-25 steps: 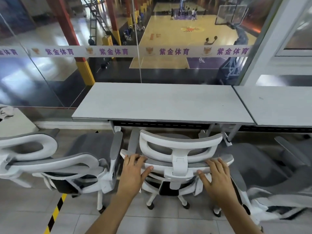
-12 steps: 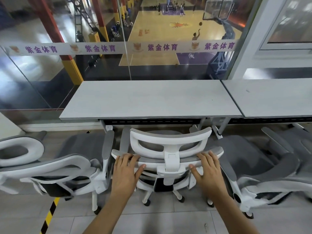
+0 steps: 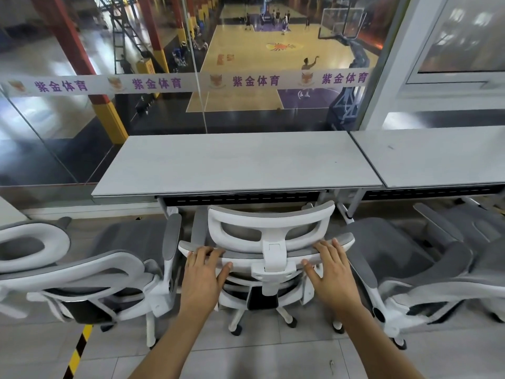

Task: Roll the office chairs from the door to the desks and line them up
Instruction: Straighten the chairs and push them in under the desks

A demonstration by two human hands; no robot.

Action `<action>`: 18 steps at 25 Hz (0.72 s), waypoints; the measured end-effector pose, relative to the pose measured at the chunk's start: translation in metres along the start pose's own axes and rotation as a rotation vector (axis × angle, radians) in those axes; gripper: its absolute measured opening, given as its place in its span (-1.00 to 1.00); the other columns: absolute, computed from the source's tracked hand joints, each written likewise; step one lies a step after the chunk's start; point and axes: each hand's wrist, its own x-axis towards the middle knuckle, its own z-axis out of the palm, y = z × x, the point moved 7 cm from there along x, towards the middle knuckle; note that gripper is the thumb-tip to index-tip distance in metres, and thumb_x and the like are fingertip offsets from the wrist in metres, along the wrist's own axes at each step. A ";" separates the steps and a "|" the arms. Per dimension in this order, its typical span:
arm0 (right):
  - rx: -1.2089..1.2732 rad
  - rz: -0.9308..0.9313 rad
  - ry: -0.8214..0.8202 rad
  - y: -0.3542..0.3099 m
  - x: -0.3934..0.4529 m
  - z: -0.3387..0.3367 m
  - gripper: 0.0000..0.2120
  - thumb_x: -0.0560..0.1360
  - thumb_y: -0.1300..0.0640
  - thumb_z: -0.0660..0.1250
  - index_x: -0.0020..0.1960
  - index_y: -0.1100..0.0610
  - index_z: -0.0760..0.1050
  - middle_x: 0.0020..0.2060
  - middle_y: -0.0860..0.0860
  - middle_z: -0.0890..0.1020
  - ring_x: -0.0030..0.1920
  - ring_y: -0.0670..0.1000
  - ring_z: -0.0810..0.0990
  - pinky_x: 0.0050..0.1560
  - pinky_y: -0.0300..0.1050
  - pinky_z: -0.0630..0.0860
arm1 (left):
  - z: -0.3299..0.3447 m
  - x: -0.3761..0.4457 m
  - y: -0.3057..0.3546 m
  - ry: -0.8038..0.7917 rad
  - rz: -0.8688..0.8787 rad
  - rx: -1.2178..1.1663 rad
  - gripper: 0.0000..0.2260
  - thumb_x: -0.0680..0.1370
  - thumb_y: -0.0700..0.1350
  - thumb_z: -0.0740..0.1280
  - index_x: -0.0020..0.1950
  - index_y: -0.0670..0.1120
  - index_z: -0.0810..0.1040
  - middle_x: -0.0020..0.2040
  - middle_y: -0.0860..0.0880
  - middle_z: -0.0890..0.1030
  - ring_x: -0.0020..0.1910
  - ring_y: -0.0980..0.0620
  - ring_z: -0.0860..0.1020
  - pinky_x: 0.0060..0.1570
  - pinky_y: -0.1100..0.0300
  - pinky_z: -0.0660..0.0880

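Two hands rest on the middle chair (image 3: 269, 242): your left hand (image 3: 203, 272) and right hand (image 3: 332, 272) lie with fingers nearly straight over its backrest top, thumbs underneath. That chair faces the desk (image 3: 235, 162), seat tucked under its front edge, between a left chair (image 3: 90, 272) and a right chair (image 3: 415, 266).

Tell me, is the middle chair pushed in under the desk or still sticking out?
Partly in. The middle chair has its seat front under the desk edge, but its backrest stays outside, where both hands rest on it.
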 end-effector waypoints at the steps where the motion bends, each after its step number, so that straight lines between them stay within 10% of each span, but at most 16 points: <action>1: 0.001 0.000 -0.003 0.000 0.000 -0.001 -0.43 0.58 -0.29 0.18 0.46 0.02 0.34 0.50 -0.08 0.34 0.61 -0.04 -0.05 0.53 -0.01 0.13 | 0.000 0.000 0.001 0.001 -0.002 0.000 -0.67 0.58 0.12 0.28 0.27 0.00 0.55 0.22 -0.06 0.51 0.27 -0.11 0.42 0.28 -0.08 0.42; 12: 0.012 -0.009 -0.027 -0.001 0.003 -0.008 -0.48 0.60 -0.22 0.21 0.46 0.04 0.34 0.49 -0.04 0.36 0.57 0.01 0.12 0.54 -0.05 0.14 | -0.007 0.000 0.015 -0.030 -0.046 -0.033 -0.72 0.57 0.02 0.32 0.26 -0.02 0.53 0.23 -0.08 0.52 0.26 -0.15 0.42 0.26 -0.10 0.41; 18: 0.040 0.059 0.078 0.067 -0.032 -0.076 -0.56 0.58 0.00 0.28 0.45 -0.01 0.34 0.38 -0.08 0.45 0.36 0.01 0.39 0.37 -0.05 0.34 | -0.020 -0.032 0.176 0.077 0.215 -0.155 -0.76 0.54 0.01 0.17 0.10 -0.03 0.54 0.07 0.02 0.51 0.04 -0.03 0.42 0.09 0.02 0.43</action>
